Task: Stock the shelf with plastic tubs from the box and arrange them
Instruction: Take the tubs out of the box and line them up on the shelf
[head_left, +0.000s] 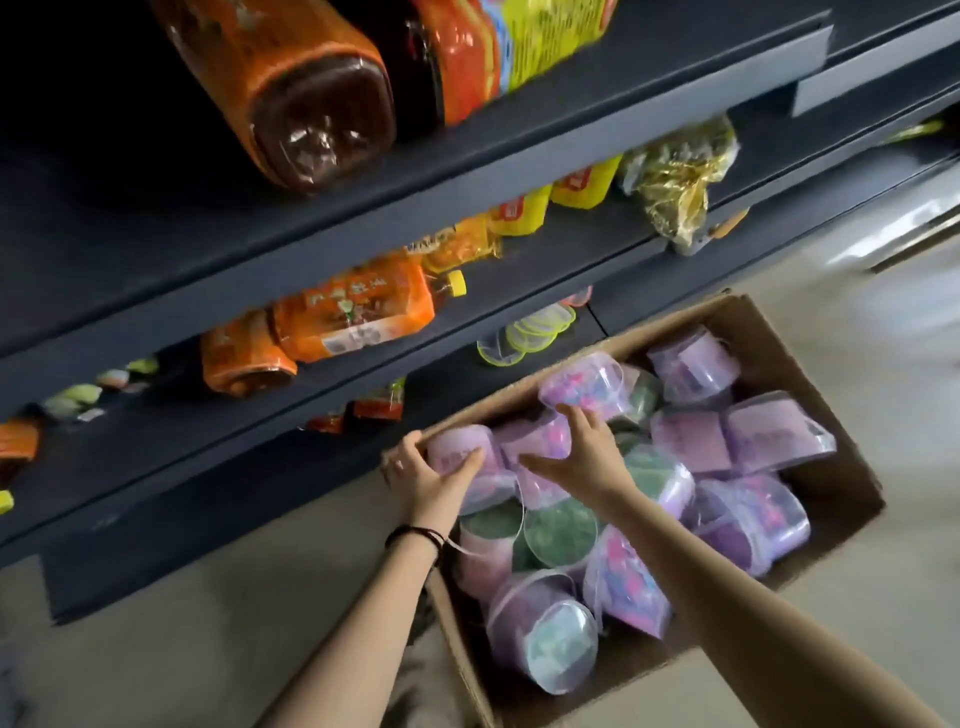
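Head view: left grip (434, 475) curls round a tub (457, 452) on its side; right grip (582, 452) splayed.

The box (860, 486) sits on the floor (156, 675) below me, just in front of the shelf (208, 467). Inside the box the tubs (758, 436) lie piled on their sides, filling it from end to end. My left hand (431, 475) is at the box's far left corner, wrapped round the corner tub (457, 454). My right hand (582, 457) lies just to the right of it on the pile, fingertips touching the top tub (582, 387). Behind the box, on the lowest board, are some small containers (530, 332). One board up from the box, bottles (353, 317) lie on their sides, with packets (519, 213) to their right.
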